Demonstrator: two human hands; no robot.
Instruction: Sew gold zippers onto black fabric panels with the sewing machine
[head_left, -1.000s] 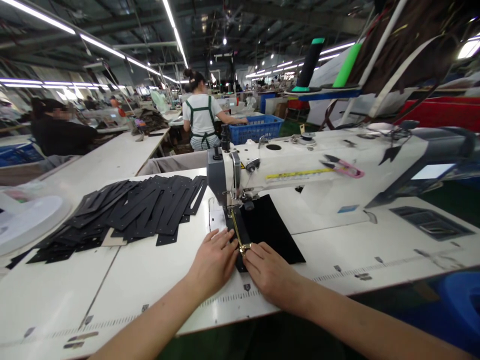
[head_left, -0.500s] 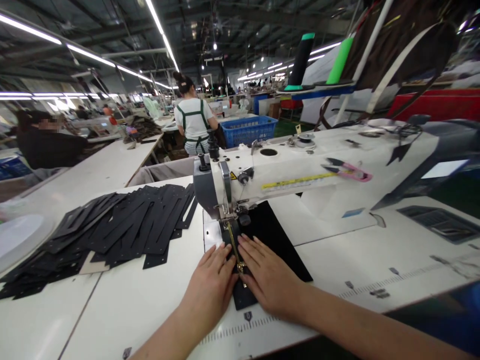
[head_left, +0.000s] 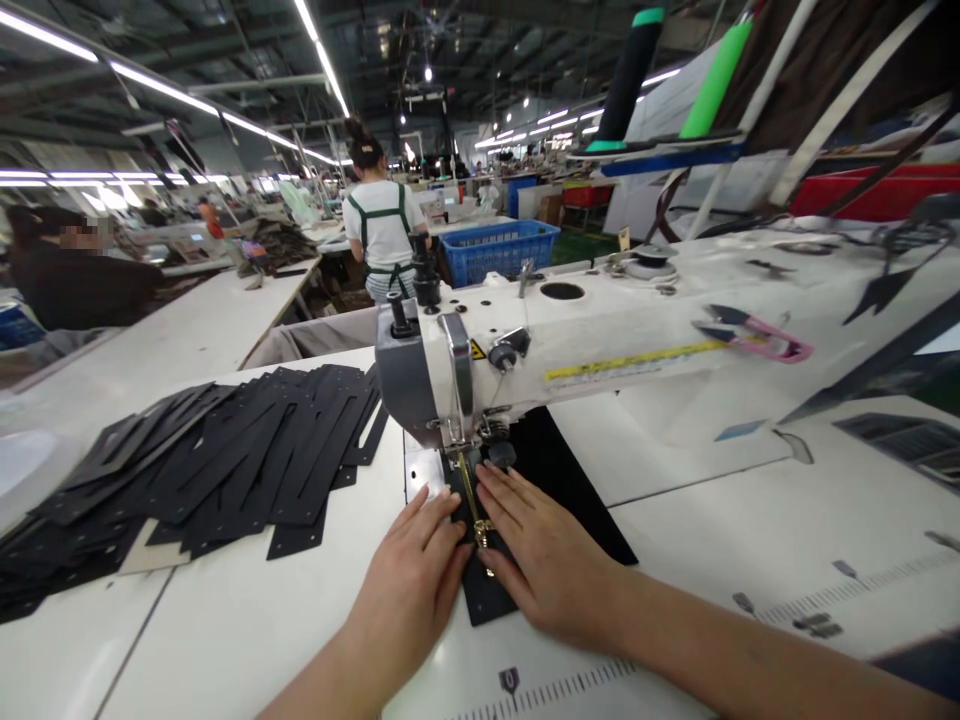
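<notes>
A black panel (head_left: 491, 600) lies under the needle area of a white sewing machine (head_left: 622, 340). Down its middle runs a gold-toothed zipper (head_left: 469, 490), its gold pull lying between my thumbs. My left hand (head_left: 412, 560) rests flat on the panel's left side, fingers stretched toward the presser foot. On the right side my right hand (head_left: 544, 545) presses down the same way, fingers extended. Beneath and beyond the right hand spreads a larger black piece of material (head_left: 577, 490). The fingertips sit just short of the machine's needle; the stitching point itself is hard to make out.
Many black slotted pieces (head_left: 247, 460) lie heaped on the table to the left. Pink-handled thread snips (head_left: 757, 335) rest on the machine arm. Thread cones (head_left: 716, 80) stand at upper right. Ahead, a person (head_left: 382, 220) stands beside a blue basket (head_left: 499, 250).
The view has shifted slightly, so the machine appears closer and further right. Both hands keep nearly the same place on the panel, which has hardly moved.
</notes>
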